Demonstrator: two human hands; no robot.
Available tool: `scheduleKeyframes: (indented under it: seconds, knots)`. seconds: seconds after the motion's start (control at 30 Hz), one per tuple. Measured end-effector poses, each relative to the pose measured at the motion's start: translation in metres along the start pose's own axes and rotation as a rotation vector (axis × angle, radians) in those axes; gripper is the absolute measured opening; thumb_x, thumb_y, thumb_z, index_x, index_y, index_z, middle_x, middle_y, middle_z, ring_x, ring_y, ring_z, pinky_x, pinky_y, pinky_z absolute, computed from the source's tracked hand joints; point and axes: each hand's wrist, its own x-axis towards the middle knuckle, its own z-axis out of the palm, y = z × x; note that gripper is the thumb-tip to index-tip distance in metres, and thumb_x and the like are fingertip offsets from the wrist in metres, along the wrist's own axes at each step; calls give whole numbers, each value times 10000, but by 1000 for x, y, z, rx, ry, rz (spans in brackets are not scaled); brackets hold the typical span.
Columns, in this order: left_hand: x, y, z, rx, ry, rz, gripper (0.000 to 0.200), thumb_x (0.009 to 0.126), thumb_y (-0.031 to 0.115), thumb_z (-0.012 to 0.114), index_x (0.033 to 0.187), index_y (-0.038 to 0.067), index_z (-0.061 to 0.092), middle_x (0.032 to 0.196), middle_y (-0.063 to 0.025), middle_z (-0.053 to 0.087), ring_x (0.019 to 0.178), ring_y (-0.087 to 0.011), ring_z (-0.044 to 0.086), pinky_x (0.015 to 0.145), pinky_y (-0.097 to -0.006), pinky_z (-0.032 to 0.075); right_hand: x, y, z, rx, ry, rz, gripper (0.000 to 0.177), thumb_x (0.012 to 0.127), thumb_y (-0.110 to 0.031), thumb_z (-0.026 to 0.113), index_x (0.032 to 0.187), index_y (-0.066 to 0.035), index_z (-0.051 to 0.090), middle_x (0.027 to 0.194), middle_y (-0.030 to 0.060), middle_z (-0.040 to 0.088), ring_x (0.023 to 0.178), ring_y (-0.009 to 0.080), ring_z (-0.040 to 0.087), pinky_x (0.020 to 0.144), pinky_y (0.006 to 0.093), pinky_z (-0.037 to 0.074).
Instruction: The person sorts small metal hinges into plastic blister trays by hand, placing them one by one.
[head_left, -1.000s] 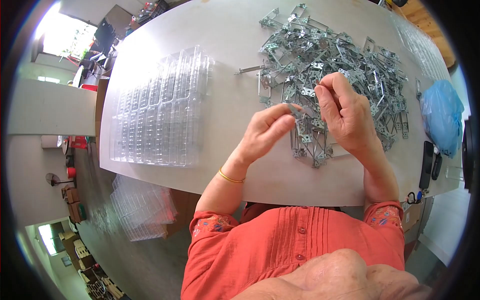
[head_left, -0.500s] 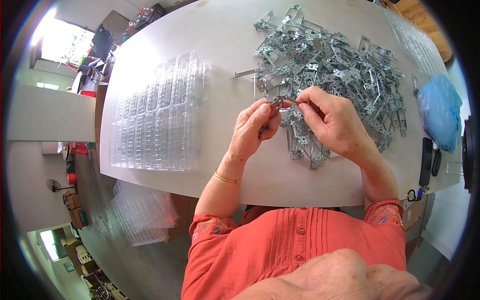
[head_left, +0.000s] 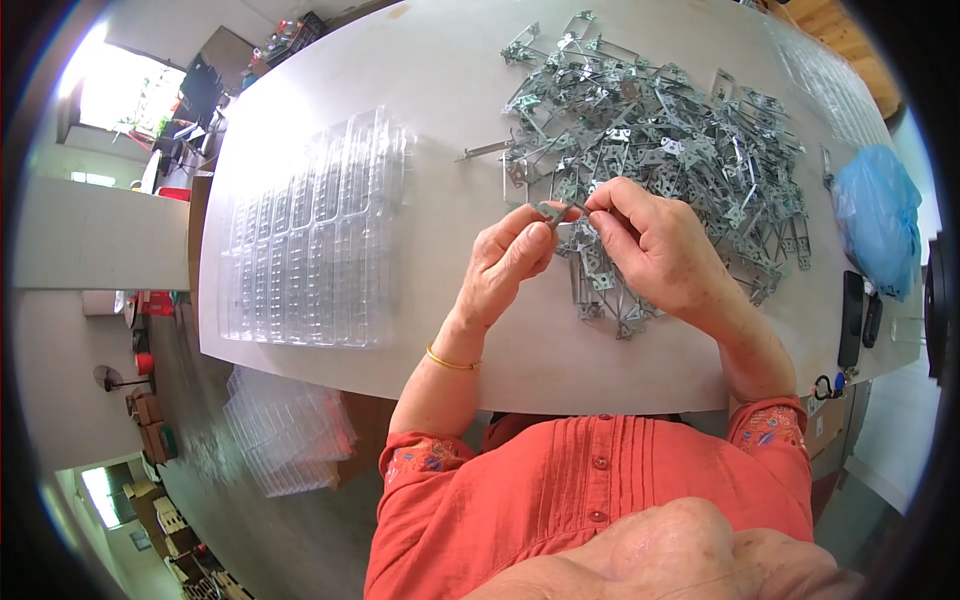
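Note:
Between my two hands is a small metal bracket (head_left: 557,214), thin and grey, partly hidden by fingers. My left hand (head_left: 508,252) pinches it between thumb and forefinger. From the other side, the fingertips of my right hand (head_left: 655,240) close on its right end. Both hands hover over the near left edge of a heap of metal brackets (head_left: 665,150), silvery linkage pieces with thin bars and punched plates. One bracket (head_left: 484,151) sticks out of the heap to the left.
Clear plastic compartment trays (head_left: 310,240) lie stacked on the white table (head_left: 450,340) at left. More clear trays (head_left: 285,430) sit lower down, beside the table. At right are a blue plastic bag (head_left: 878,220), a black phone (head_left: 851,318) and keys (head_left: 830,388).
The bracket has turned in my fingers, and my left hand's grip on it has shifted. My right hand has moved slightly to the left.

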Motion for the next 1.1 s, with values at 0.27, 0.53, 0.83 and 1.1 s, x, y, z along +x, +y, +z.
scheduleKeyframes:
  seconds: [0.27, 0.53, 0.83, 1.1]
  knots:
    - [-2, -2, 4, 175, -33, 9, 493, 1061, 398, 585, 1278, -37, 665, 795, 40, 499, 675, -51, 395, 578, -231, 297, 9, 12, -2, 571, -207, 340, 177, 1089, -175, 553, 1110, -13, 622, 777, 25, 647, 665, 102, 634, 588, 269, 513]
    - [-2, -6, 1, 233, -196, 6, 484, 1050, 388, 603, 1272, -35, 682, 780, 45, 497, 705, -60, 405, 622, -234, 320, 14, 23, -3, 414, -209, 306, 198, 1064, -200, 594, 1018, -12, 639, 739, 9, 630, 591, 84, 580, 552, 266, 486]
    - [0, 0, 4, -60, 3, -74, 535, 1074, 423, 536, 1251, -67, 659, 727, 40, 456, 600, -59, 346, 548, -231, 265, 7, 16, -5, 197, 64, 101, 112, 999, -130, 643, 1009, -19, 628, 682, 66, 626, 599, 134, 570, 565, 331, 455]
    - [1, -8, -2, -78, 15, -48, 451, 1083, 388, 537, 1152, -43, 649, 720, 8, 481, 598, -71, 365, 532, -235, 256, 0, 4, -2, 136, -79, 69, 138, 986, -137, 634, 1035, -9, 641, 732, 154, 657, 624, 243, 640, 603, 380, 489]
